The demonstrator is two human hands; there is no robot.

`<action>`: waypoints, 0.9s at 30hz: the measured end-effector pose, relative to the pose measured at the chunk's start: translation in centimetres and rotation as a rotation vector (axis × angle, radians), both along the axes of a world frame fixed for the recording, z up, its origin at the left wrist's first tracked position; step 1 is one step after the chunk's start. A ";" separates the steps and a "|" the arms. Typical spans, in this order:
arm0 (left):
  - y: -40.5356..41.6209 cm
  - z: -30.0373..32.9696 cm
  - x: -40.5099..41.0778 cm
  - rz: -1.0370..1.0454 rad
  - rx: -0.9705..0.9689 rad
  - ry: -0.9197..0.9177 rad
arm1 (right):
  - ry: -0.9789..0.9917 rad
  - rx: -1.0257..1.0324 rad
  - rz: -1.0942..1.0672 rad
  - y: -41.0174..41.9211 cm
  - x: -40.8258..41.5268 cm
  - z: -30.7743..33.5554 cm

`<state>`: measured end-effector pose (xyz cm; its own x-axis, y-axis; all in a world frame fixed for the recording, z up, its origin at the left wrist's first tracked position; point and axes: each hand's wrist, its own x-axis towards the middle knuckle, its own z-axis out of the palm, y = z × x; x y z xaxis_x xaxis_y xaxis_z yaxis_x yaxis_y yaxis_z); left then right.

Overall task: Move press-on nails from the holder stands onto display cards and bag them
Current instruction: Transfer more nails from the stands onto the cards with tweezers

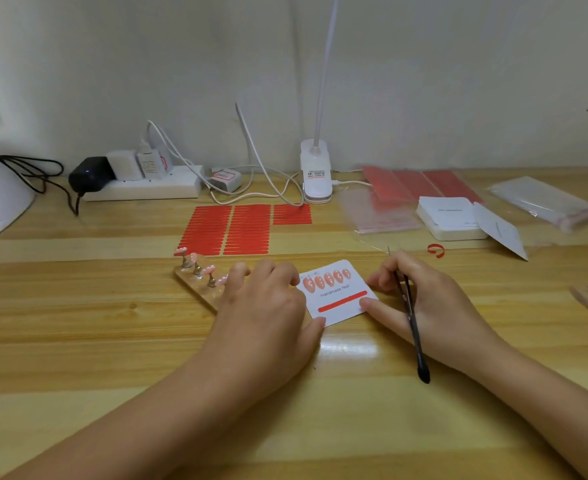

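Even, soft light from above. Glare patch on worktop (348, 348) below card. Shadows faint. Wide-angle bending at edges; overall slightly soft focus.

Display card (337, 295) flat near the desk's (78, 341) middle, five orange press-on nails (327, 279) in a row along its top, red strip below. Left hand (264, 306) touching its left corner, beside the wooden holder stand (199, 284). Right hand (420, 299) gripping black tweezers (410, 317), thumb on the card's right edge.
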<state>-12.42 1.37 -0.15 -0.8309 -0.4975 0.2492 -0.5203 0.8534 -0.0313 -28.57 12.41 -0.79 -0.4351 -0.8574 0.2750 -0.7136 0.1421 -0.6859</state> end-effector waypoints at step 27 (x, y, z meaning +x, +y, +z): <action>1.5 0.6 -2.2 -0.006 1.461 0.800 | -0.512 -0.428 0.014 -0.7 2.2 -0.1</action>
